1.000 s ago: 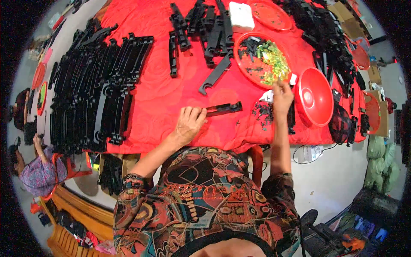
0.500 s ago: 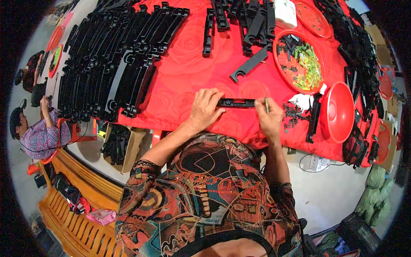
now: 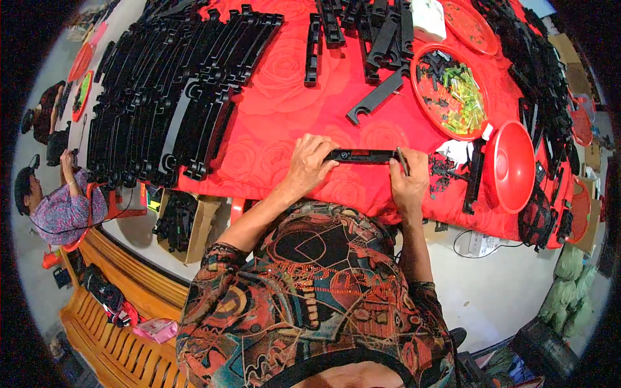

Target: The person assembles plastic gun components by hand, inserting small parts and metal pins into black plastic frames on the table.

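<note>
A long black plastic strip [image 3: 363, 156] with slots lies level at the table's near edge. My left hand [image 3: 309, 165] grips its left end between thumb and fingers. At its right end is my right hand [image 3: 411, 183], closed around a thin pen-like tool [image 3: 403, 161] that stands up from the fingers. The tool's tip is hidden by the strip and the fingers. Small loose black parts [image 3: 441, 183] lie scattered to the right of my right hand, beside another black strip [image 3: 474, 180].
Rows of black strips [image 3: 142, 110] cover the table's left; more [image 3: 381, 94] lie at the far middle. On the right stand a red basin [image 3: 416, 94] of yellow-green and black pieces and a red bowl [image 3: 514, 167]. Another person [image 3: 65, 207] sits at far left.
My right hand has shifted slightly down and turned, with the tool now leaning the other way at the strip's right end. The left hand keeps its grip.
</note>
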Motion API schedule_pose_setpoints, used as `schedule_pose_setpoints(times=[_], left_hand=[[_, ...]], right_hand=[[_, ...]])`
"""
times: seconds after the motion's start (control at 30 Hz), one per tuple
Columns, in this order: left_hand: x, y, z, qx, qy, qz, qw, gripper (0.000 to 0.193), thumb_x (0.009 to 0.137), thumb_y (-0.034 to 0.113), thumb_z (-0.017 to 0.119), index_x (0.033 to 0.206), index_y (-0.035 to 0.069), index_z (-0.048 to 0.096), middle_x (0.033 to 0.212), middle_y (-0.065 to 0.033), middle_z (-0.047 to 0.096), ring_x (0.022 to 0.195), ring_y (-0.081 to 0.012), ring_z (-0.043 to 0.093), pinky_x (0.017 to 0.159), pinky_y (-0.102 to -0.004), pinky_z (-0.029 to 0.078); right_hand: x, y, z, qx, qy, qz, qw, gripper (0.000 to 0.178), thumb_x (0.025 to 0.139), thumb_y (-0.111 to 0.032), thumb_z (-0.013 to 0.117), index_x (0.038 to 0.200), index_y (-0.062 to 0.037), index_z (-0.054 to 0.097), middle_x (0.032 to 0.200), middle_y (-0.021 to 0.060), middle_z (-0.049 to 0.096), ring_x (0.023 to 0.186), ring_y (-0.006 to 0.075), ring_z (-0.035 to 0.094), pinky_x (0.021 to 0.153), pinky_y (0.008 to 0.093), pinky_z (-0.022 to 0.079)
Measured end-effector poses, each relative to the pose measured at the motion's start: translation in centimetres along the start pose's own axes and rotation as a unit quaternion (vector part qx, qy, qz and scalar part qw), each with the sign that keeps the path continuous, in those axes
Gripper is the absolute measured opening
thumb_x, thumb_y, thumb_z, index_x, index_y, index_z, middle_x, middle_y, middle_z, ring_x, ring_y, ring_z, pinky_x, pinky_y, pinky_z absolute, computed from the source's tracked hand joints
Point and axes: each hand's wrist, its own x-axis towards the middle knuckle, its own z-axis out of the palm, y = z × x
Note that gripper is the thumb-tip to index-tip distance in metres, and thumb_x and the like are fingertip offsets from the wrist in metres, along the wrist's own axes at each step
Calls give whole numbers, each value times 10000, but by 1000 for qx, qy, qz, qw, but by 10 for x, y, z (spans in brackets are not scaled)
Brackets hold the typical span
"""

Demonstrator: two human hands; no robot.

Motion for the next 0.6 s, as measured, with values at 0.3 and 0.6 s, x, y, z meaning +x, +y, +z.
schedule_pose_setpoints(times=[0.3,0.6], left_hand=[[4,-2,-10,-71,-52,-12,996,289,685,118,726,925,50,581,868,-78,576,798,-241,544,725,-358,414],[34,1,-17,-214,-43,-268,938,309,741,206,749,818,7,526,673,-65,575,592,-122,555,521,-284,447]], right_hand=[[9,2,-7,25,-59,4,998,298,749,-80,673,1027,-14,586,965,158,550,863,291,587,737,358,490],[29,15,-15,-22,-149,24,988,320,782,-202,673,1025,-19,572,888,155,573,802,319,598,703,395,477]])
